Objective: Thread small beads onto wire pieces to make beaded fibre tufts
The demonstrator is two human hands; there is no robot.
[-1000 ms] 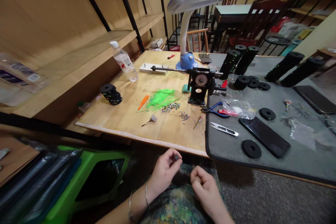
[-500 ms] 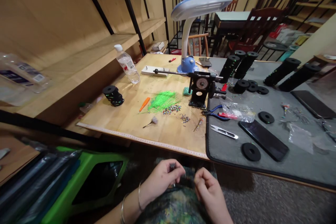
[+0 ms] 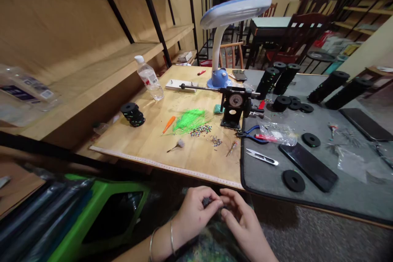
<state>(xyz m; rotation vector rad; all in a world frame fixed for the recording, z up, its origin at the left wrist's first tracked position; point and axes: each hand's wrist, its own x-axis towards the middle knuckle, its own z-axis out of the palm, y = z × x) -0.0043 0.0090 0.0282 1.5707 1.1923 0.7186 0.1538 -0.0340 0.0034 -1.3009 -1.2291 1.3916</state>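
Above my lap, just off the table's front edge, my left hand (image 3: 201, 208) is closed with thumb and forefinger pinched together. What sits in that pinch is too small to make out; a dark grey bit shows inside the curled fingers. My right hand (image 3: 241, 221) meets it fingertip to fingertip, its fingers bent and its thumb drawn in, and whatever they hold is hidden. On the wood beyond lie bright green strands (image 3: 190, 120), multicoloured beads (image 3: 201, 131), a smaller bead pile (image 3: 216, 141), an orange-handled tool (image 3: 168, 124) and a grey tuft on a stem (image 3: 179, 143).
A black winding device (image 3: 232, 108) with a long rod stands mid-table below a blue-and-white lamp (image 3: 219, 77). On the grey mat (image 3: 264, 182) are thread snips (image 3: 262, 157), blue-handled pliers (image 3: 252, 132), phones and black foam spools (image 3: 294, 180). A water bottle (image 3: 150, 80) stands at left.
My hands have come together from a small gap, the right moving left and its fingers loosening from a tighter curl. The things on the table have stayed put.
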